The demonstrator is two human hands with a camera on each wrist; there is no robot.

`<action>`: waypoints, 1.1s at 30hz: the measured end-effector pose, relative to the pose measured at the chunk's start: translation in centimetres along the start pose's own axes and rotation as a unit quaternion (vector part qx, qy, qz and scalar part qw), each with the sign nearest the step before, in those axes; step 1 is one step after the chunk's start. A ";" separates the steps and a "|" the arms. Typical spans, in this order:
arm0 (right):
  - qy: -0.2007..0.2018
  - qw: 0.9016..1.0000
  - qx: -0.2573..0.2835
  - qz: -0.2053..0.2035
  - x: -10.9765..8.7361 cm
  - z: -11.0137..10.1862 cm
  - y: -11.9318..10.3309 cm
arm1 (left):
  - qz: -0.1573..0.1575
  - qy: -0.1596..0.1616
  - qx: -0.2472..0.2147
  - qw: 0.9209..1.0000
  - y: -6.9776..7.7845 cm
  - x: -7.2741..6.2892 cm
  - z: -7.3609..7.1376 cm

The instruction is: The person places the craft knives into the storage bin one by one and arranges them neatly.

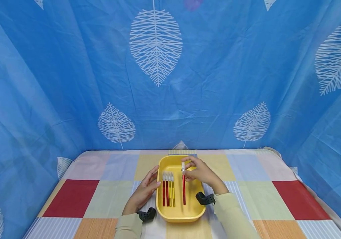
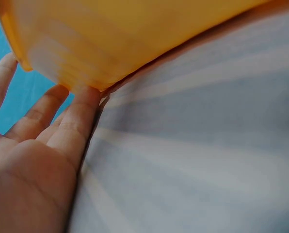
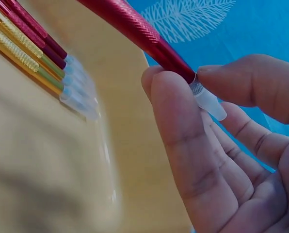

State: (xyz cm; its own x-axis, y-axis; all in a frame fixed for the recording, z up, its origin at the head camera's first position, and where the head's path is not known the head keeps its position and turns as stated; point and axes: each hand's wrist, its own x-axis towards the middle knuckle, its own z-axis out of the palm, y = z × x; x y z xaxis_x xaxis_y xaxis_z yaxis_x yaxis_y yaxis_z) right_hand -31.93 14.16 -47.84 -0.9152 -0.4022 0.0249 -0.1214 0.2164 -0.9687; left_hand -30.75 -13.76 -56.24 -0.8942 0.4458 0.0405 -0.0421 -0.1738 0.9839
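My right hand (image 1: 199, 171) pinches a red craft knife (image 1: 183, 191) between thumb and fingertips, close to its translucent cap (image 3: 211, 104). The knife is over the right half of a yellow tray (image 1: 180, 218), its capped end pointing away from me. Inside the tray on the left, two red craft knives (image 1: 165, 194) and two gold ones (image 1: 171, 194) lie side by side, caps at the far end. Along the tray's left side, my left hand (image 1: 145, 191) has its thumb by the rim. In the left wrist view its fairly straight fingers (image 2: 76, 121) touch the outer wall.
A patchwork-patterned cloth (image 1: 113, 199) covers the table under the tray. Behind and to both sides hangs a blue curtain (image 1: 194, 83) with white leaf prints. Each wrist wears a black camera mount (image 1: 205, 198).
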 end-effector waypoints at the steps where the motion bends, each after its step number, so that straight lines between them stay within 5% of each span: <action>1: 0.000 1.000 0.000 0.001 0.1 0.1 0.0 | 0.000 0.001 0.000 1.000 0.0 0.0 0.0; 33: 0.006 0.996 -0.038 0.081 2.7 2.7 -0.3 | -0.007 0.021 -0.001 1.000 0.5 -0.1 0.4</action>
State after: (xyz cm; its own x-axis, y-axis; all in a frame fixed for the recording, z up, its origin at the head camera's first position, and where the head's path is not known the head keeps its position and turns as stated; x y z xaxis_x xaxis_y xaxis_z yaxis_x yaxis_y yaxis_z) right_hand -33.37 10.64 -48.18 -0.9296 -0.3464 -0.1260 -0.0009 0.3440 -0.9390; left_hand -30.52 -13.53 -55.68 -0.9111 0.4118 0.0187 -0.0561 -0.1687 0.9841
